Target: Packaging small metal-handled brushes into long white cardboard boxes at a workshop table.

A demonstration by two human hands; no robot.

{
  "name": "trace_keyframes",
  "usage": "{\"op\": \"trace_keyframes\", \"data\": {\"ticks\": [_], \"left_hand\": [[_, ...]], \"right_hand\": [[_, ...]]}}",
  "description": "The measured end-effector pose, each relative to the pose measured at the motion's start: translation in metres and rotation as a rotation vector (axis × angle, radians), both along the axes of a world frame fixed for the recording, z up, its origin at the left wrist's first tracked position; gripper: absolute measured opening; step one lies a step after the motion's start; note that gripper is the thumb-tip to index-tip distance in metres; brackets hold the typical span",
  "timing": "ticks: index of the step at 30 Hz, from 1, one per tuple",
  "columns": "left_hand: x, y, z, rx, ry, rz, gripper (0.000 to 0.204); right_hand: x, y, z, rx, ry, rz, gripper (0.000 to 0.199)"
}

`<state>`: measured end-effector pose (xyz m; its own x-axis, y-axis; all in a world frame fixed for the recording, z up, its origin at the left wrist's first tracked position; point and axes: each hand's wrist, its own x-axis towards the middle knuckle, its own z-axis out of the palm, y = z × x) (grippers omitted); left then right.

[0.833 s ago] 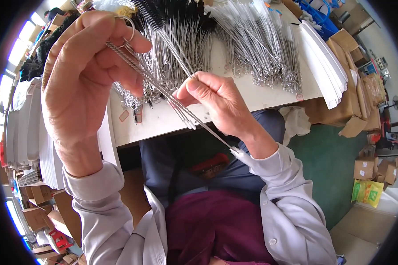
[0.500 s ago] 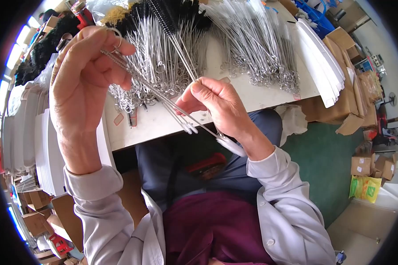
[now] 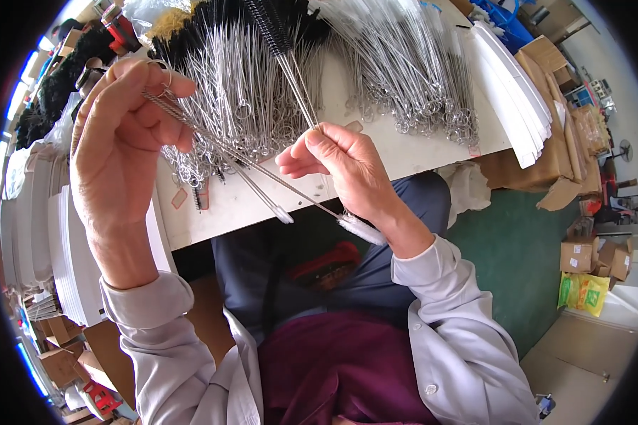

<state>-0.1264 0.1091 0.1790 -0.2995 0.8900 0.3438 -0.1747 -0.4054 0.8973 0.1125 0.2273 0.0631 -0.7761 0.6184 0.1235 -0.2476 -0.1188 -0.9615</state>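
Observation:
My left hand [image 3: 120, 159] is raised at the left, its fingers curled round the ring ends of a few thin wire brushes. Their twisted stems slant down to the right, ending in white bristle tips [image 3: 362, 230]; one tip is below my right wrist. My right hand [image 3: 354, 166] pinches the stems of black-bristled wire brushes [image 3: 273, 34] between thumb and fingers. Those stand upright with the bristles at the top. Behind both hands, a large pile of wire brushes with black bristles [image 3: 223, 92] lies on the table, ring ends toward me.
A second heap of ring-ended wire pieces [image 3: 418, 78] lies to the right on the white table [image 3: 213, 216]. White folded strips [image 3: 521, 92] line its right edge beside an open cardboard box [image 3: 560, 152]. White card stacks [image 3: 74, 255] stand at the left. A red tool [image 3: 118, 27] sits far left.
My left hand has moved a little left and down, and the white-tipped brushes shifted with it. My right hand stays nearly in place, still gripping the black-bristled brushes.

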Motion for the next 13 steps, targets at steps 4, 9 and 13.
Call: {"op": "trace_keyframes", "data": {"ticks": [4,9,13], "left_hand": [[-0.004,-0.008,0.009,-0.015,0.098,-0.012,0.028],[-0.005,-0.012,0.012,-0.001,0.232,0.022,0.028],[-0.001,-0.019,0.012,-0.036,0.322,0.171,0.030]], "right_hand": [[0.000,-0.004,0.004,0.011,-0.010,0.034,0.040],[0.006,-0.011,0.009,0.017,-0.059,0.064,0.038],[0.004,-0.018,-0.002,0.056,-0.090,0.059,0.035]]}}
